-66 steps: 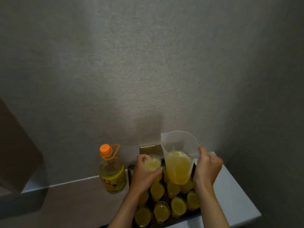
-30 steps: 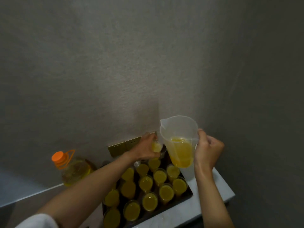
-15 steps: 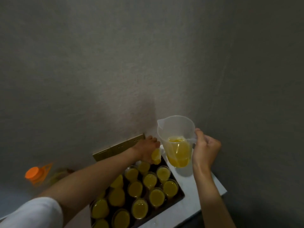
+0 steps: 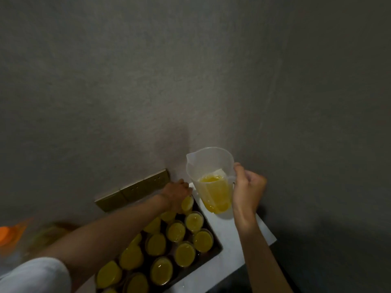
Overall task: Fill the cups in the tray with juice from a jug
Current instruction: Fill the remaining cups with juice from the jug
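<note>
Cups [image 4: 175, 231] across the dark tray [image 4: 218, 249] look full of juice already, as far as I see. My left hand [image 4: 176, 192] curls round the far-corner cup [image 4: 187, 204]; my right hand [image 4: 247, 189] grips the half-full jug's [image 4: 211, 178] handle, upright beside the tray. Little seems left.

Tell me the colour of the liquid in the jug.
Yellow-orange juice, seen through the translucent jug; the head view shows it.
</note>
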The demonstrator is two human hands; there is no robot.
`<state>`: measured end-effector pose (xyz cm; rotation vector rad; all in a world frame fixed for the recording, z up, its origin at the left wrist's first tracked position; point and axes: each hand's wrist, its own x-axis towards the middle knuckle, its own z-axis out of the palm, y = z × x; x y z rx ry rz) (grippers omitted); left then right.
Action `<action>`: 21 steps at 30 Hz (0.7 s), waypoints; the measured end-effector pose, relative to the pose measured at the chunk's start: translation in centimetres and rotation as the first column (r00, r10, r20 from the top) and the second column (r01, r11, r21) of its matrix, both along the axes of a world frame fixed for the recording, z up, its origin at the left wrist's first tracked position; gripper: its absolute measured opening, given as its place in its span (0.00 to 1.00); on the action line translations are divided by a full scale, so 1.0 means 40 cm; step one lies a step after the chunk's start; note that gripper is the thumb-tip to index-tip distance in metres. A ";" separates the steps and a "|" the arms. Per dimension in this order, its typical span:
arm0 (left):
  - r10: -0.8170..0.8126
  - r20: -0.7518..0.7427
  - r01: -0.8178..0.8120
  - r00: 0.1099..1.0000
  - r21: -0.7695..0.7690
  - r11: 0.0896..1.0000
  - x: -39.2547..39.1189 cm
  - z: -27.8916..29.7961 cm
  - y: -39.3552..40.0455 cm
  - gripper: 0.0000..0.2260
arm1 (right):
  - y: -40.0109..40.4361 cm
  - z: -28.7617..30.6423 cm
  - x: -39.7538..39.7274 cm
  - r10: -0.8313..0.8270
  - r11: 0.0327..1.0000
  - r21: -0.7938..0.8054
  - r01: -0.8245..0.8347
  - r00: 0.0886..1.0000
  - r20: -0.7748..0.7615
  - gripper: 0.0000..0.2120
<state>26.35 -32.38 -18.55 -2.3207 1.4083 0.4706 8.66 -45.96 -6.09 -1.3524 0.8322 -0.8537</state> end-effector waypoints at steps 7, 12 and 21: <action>0.056 -0.021 -0.056 0.998 -0.020 0.998 -0.010 -0.021 -0.017 0.30 | -0.005 -0.027 0.023 0.042 0.999 0.017 -0.042 0.998 -0.036 0.24; 0.119 -0.043 -0.121 0.992 -0.071 0.990 0.019 -0.094 -0.017 0.25 | 0.003 -0.032 0.039 0.074 0.997 -0.001 -0.074 0.996 -0.053 0.26; 0.205 -0.096 -0.218 0.974 -0.152 0.964 -0.017 -0.057 0.017 0.20 | 0.023 -0.032 0.057 0.136 0.991 0.000 -0.136 0.990 -0.043 0.25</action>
